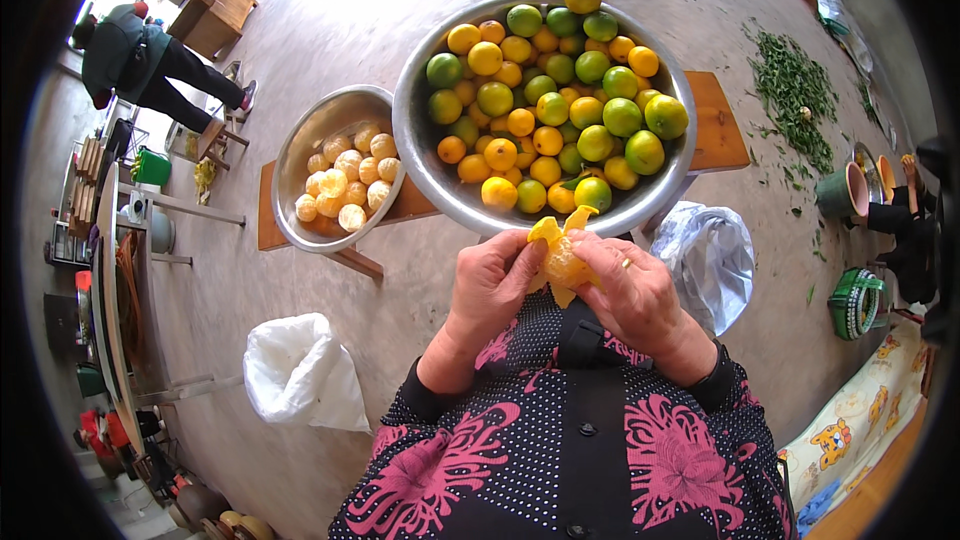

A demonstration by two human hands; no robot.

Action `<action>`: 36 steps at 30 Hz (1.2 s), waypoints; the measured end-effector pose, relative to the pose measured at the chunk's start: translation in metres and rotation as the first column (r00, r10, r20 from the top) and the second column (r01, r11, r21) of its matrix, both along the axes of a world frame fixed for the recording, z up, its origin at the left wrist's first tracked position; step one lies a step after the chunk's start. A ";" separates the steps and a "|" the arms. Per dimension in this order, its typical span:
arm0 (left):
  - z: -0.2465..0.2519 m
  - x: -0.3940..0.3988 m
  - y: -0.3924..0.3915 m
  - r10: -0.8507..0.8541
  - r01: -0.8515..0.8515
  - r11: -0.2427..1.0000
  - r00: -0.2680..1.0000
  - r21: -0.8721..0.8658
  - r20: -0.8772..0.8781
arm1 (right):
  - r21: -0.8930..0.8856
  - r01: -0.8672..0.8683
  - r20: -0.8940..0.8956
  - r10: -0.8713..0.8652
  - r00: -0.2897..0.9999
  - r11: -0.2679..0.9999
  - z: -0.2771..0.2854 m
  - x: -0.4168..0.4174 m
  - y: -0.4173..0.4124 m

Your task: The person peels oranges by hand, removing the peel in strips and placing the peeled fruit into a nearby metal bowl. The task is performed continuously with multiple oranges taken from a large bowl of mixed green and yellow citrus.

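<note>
Between my two hands is a partly peeled mandarin [564, 264], its yellow peel spread out in flaps and its pale segments showing. My left hand [493, 281] pinches a peel flap at the fruit's left side. On the right, my right hand [634, 285], with a ring on one finger, grips the fruit. Just beyond the hands stands a large metal basin [409, 131] heaped with unpeeled green and orange mandarins [551, 109]. To its left, a smaller metal bowl [289, 142] holds several peeled mandarins [349, 172].
A wooden bench [716, 120] supports both vessels. An open white sack [304, 371] stands on the floor at left, another pale sack [705, 270] at right. Green leaves [795, 94] lie scattered at far right, near a green basket [855, 304]. A person [142, 60] stands bent over at upper left.
</note>
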State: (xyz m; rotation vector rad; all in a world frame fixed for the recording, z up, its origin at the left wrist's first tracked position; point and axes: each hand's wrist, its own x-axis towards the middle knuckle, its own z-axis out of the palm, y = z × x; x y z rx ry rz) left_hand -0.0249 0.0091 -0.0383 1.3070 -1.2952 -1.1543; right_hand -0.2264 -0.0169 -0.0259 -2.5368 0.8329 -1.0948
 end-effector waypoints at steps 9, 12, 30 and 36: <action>-0.005 0.000 -0.002 0.004 -0.003 1.000 0.997 0.013 -0.078 | 0.011 -0.001 -0.034 0.001 0.999 1.000 0.003 0.001 -0.003; -0.002 -0.002 -0.001 -0.004 0.004 1.000 0.993 -0.004 -0.117 | 0.016 -0.017 -0.022 0.017 1.000 1.000 0.003 0.001 -0.003; -0.018 -0.021 0.000 0.051 -0.073 0.995 0.960 -0.070 -0.274 | 0.220 0.249 -0.143 -0.221 0.965 0.943 0.005 0.006 0.006; -0.018 -0.023 0.000 0.063 -0.078 0.978 0.994 -0.192 -0.084 | 0.216 0.248 -0.092 -0.233 0.968 0.945 0.001 0.006 0.007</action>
